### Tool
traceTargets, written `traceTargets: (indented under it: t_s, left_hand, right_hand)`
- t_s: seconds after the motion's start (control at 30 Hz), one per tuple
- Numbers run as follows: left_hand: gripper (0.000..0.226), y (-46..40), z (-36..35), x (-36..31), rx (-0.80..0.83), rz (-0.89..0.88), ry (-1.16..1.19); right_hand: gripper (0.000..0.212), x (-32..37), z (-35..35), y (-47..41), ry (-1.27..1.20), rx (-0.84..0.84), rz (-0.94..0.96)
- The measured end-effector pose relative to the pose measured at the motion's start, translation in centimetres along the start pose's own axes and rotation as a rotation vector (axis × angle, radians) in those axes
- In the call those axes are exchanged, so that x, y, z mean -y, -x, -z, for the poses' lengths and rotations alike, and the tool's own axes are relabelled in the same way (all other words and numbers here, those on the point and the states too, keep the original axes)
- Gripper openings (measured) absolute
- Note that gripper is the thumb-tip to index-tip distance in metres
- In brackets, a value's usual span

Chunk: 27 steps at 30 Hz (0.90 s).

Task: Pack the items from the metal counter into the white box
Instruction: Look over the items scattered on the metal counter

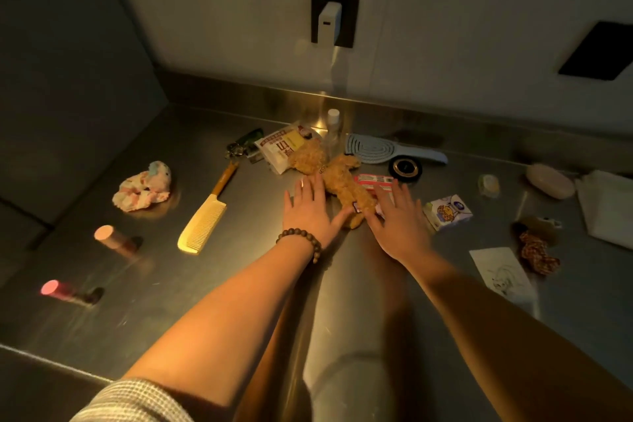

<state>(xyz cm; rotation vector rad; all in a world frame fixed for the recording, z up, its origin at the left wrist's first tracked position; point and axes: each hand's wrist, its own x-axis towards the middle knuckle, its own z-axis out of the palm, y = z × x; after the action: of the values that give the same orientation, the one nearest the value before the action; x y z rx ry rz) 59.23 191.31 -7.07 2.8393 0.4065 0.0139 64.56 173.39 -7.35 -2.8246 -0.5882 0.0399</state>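
Observation:
A fuzzy tan teddy bear (337, 178) lies in the middle of the metal counter (212, 284). My left hand (310, 211), with a bead bracelet at the wrist, rests flat and open just left of the bear, its thumb touching the bear's leg. My right hand (399, 219) is spread open to the bear's right, over a pink packet (373, 181). Neither hand holds anything. A yellow comb (205, 216), a floral scrunchie (145, 188), two pink tubes (114, 238) (66, 291) and a small carton (447, 211) lie around. The white box is out of sight.
Behind the bear lie a snack packet (279, 147), a clear bottle (332, 128), a blue hairbrush (383, 149), keys (241, 146) and a round black compact (405, 167). On the right are a soap bar (549, 180), folded white cloth (606, 205), a braided tie (537, 252) and a drawing card (501, 272). A wall charger (329, 22) is plugged in above.

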Motion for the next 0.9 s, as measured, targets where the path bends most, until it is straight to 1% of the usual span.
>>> traceTargets:
  t_s: [0.1,0.17,0.23,0.3,0.53,0.67,0.77,0.9]
  left_hand:
    - [0.094,3.4,1.3,1.1,-0.041,-0.011,-0.038]
    - [0.094,5.8,2.0,2.2,-0.054,-0.012,-0.072]
    - [0.092,7.9,2.6,3.6,-0.054,0.011,-0.098]
    - [0.091,9.5,3.3,5.0,-0.049,0.051,-0.113]
    - [0.088,14.9,6.1,10.2,-0.141,0.289,-0.124]
    - [0.087,18.9,7.7,13.3,-0.205,0.451,-0.136]
    - [0.086,22.0,8.9,15.9,-0.257,0.555,-0.139]
    - [0.088,24.7,10.1,19.5,-0.292,0.635,-0.097]
  right_hand:
    - [0.059,1.5,0.9,2.1,-0.067,-0.029,0.075]
    - [0.058,2.7,1.5,3.3,-0.110,-0.044,0.138]
    - [0.058,4.2,1.9,4.2,-0.138,-0.060,0.193]
    - [0.058,5.8,2.0,4.8,-0.125,-0.042,0.234]
    - [0.057,13.1,0.5,5.7,-0.174,0.084,0.383]
    - [0.060,17.8,-1.2,6.2,-0.192,0.178,0.502]
    - [0.061,21.7,-2.0,6.7,-0.206,0.210,0.599]
    - [0.065,26.4,-2.7,7.2,-0.258,0.254,0.696]
